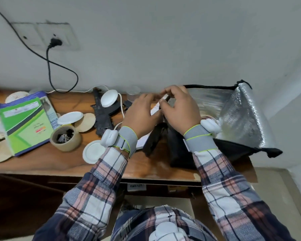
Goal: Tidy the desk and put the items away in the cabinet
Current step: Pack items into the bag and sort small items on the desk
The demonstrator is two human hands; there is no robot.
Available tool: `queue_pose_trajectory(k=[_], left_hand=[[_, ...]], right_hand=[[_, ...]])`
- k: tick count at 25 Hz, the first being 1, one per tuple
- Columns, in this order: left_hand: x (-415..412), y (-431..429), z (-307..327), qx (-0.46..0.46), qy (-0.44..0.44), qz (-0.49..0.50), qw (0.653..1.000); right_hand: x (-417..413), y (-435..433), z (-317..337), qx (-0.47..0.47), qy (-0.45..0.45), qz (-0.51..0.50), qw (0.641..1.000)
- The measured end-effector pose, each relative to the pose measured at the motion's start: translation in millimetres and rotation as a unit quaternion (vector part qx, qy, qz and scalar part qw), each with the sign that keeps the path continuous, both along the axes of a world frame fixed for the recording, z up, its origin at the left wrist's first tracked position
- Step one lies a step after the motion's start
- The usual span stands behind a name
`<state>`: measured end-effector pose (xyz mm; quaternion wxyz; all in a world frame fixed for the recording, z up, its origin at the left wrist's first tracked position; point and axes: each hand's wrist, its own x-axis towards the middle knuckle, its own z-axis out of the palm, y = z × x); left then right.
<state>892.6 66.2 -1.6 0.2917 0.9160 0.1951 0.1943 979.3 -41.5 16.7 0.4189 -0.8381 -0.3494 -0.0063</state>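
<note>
A black insulated bag [236, 115] with silver foil lining lies open on the right of the wooden desk [63, 165]. Both my hands are at the left rim of its mouth. My right hand [181, 112] pinches the black rim between thumb and curled fingers. My left hand [140, 117] reaches to the same rim; its fingertips are blurred, so its hold is unclear. A white printed paper [155, 108] shows between the two hands. Green notebooks [24, 124], a tape roll [66, 139] filled with binder clips and white round lids [92, 152] lie to the left.
A long black object [102, 117] and a white disc [109, 98] with a white cord lie mid-desk, with a clear plastic cup [133, 93] behind. A black cable runs down from a wall plug [55, 42]. Beige round pads [85, 122] lie among the lids. The wall corner closes the right side.
</note>
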Motion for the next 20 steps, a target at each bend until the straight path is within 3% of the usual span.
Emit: queue_pose_trajectory(k=[11,20], left_hand=[[-64.7,132.6,-51.6,-0.064,0.091,0.162,0.980],[-37.0,205.4,-86.8,-0.086,0.128,0.150,0.977]], right_hand=[[-49.3,158.1,-54.1,-0.109,0.038,0.162,0.980],[-17.8,203.7,-93.7,-0.174,0.074,0.085,0.978]])
